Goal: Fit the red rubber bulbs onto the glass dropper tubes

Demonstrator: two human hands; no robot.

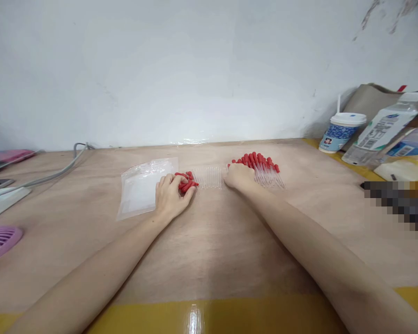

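My left hand [170,195] curls round a small cluster of red rubber dropper bulbs [188,185], with its thumb along their near side. Just right of them, thin clear glass tubes [209,178] lie side by side in a row on the table. At the right end of this row my right hand [239,176] is closed, its fingertips turned away and whatever they grip hidden. Behind and right of that hand lies a fanned pile of glass droppers [264,171] with red bulbs pointing away. A clear plastic bag [142,190] lies flat beside my left hand.
The wooden table [209,260] meets a white wall. At right stand a lidded paper cup [341,132] with a straw and a tilted plastic bottle [383,127]. At left are a grey cable [55,172], a white power strip [7,202] and a pink slotted object [2,241].
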